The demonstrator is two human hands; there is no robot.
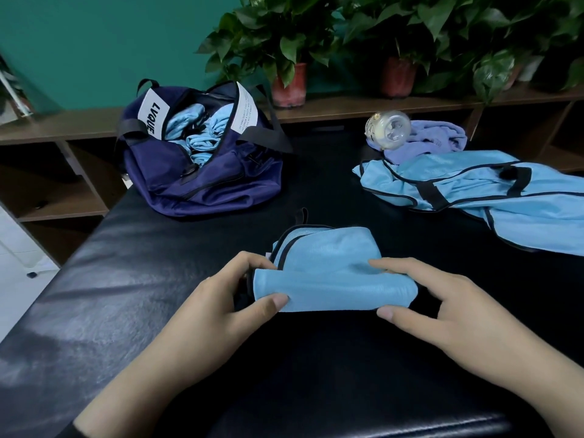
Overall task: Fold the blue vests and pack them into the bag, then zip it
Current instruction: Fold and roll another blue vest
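A light blue vest point(328, 267) with black trim lies folded small on the black padded table point(132, 279), right in front of me. My left hand point(221, 308) pinches its left end between thumb and fingers. My right hand point(433, 305) pinches its right end the same way. The navy bag point(202, 181) stands unzipped at the back left, with folded blue vests point(202, 134) showing inside. Another blue vest point(467, 191) lies spread and crumpled at the right.
A clear baby bottle point(390, 128) lies on a lilac cloth point(439, 140) at the back right. Behind the table runs a wooden shelf point(347, 105) with potted plants point(289, 85). The table's left edge drops to a white floor point(15, 248).
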